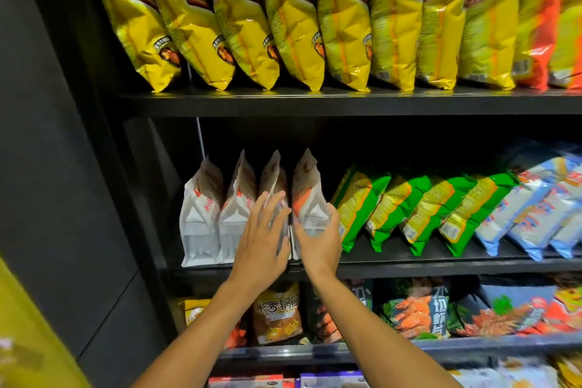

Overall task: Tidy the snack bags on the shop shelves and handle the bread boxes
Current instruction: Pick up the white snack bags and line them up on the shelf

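White snack bags [201,214], matte gusseted pouches with peaked tops, stand four abreast on black middle shelf [409,264]. Right hand [319,242] curls round base of fourth bag [307,195]; left hand [261,236] lies flat, fingers spread, on third bag [273,176] alongside. Just right of grip, glossy crinkled green bags [359,201] lean; above, shiny yellow bags [293,16].
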The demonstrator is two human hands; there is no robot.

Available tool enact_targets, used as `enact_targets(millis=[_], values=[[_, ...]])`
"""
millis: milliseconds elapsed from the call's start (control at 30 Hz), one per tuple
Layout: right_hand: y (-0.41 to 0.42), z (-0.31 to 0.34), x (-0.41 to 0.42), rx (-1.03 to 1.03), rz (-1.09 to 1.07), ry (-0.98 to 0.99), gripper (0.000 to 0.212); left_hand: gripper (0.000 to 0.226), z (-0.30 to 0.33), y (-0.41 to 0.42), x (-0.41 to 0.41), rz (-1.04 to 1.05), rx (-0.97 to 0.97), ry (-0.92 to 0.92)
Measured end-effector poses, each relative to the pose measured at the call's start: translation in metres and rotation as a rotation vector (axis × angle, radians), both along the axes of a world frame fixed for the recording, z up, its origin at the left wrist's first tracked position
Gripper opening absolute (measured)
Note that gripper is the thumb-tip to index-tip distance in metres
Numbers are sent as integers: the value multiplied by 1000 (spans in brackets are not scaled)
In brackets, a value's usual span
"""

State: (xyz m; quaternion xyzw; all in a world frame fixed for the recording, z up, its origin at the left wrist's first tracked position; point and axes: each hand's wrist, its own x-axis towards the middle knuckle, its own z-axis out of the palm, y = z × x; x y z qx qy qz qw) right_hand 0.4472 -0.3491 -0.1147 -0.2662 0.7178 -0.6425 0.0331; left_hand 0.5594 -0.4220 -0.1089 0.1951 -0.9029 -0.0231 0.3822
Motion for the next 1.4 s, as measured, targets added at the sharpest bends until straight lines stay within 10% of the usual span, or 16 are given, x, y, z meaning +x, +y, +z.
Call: enact_targets(millis=[267, 500, 700, 900, 1133, 1267, 1400], values=[[69, 11, 10, -138, 25, 9, 65, 44, 3, 40, 3, 15, 70, 107], [139, 13, 30, -258, 157, 25, 76, 57, 17, 151, 6, -187, 608, 290], [181, -11, 64, -86, 413, 389, 115, 76, 21, 187, 25, -233, 848, 575], [203, -7, 70, -102, 575, 676, 87, 85, 23, 198, 52, -218, 1106, 898], [212, 18, 22, -323, 604, 226, 48, 49, 10, 190, 95, -128, 1259, 860], [189, 24, 5, -167, 653, -67, 71, 70, 0, 190, 108, -135, 1371, 799], [188, 13, 3, -74, 766, -217, 52, 83, -9, 190, 111, -131, 1470, 718]])
